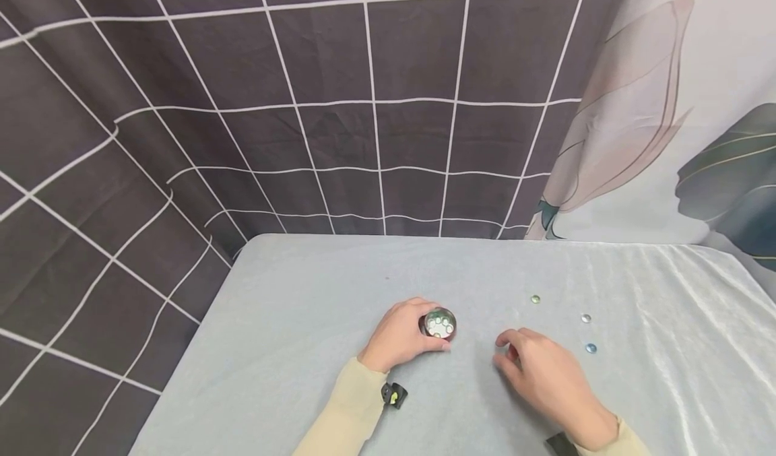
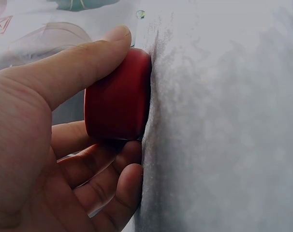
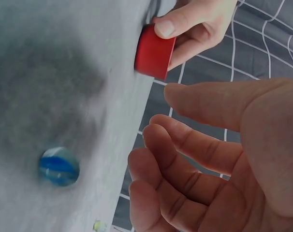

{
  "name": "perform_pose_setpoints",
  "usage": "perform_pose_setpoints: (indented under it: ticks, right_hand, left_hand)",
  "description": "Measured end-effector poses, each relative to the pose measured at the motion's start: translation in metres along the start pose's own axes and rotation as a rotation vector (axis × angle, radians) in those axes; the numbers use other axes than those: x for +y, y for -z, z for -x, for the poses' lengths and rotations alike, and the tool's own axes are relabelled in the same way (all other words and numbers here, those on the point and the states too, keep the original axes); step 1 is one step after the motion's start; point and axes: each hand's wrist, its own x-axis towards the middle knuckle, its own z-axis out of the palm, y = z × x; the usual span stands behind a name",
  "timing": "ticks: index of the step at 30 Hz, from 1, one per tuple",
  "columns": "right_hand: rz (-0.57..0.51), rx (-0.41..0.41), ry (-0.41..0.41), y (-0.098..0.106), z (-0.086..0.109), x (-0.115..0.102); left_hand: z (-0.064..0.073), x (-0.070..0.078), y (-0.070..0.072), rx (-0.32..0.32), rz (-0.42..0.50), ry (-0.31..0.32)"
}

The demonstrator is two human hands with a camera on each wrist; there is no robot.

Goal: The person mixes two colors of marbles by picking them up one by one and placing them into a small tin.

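My left hand [image 1: 403, 335] grips a small round red tin [image 2: 118, 99], thumb on one side and fingers on the other. The tin stands upright on the cloth, and several glass marbles [image 1: 439, 324] lie inside it. My right hand [image 1: 542, 372] is a short way to the right of the tin, fingers loosely curled with nothing between them. On the cloth beyond that hand lie a green marble [image 1: 535, 299], a clear marble [image 1: 585, 318] and a blue marble [image 1: 591, 348]. In the right wrist view the blue marble [image 3: 59, 166] shows a blue swirl.
A pale grey velvety cloth [image 1: 285, 287] covers the table. Behind and to the left hangs a dark curtain [image 1: 412, 139] with a white grid. At the back right is a pale curtain [image 1: 642, 193] with large leaves.
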Motion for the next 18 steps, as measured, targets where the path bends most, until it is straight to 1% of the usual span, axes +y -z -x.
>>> perform_pose_setpoints:
  ticks: [5, 11, 18]
  right_hand:
    - [0.019, 0.008, 0.001, -0.001, 0.003, 0.006]
    - [0.028, 0.037, 0.015, -0.002, 0.010, 0.013]
    - [0.041, 0.017, -0.018, 0.002, 0.016, 0.017]
  left_hand:
    - [0.000, 0.000, 0.000, 0.000, 0.005, -0.002]
    - [0.001, 0.000, 0.000, 0.000, 0.008, -0.001]
    - [0.001, 0.000, 0.000, 0.002, -0.014, -0.009]
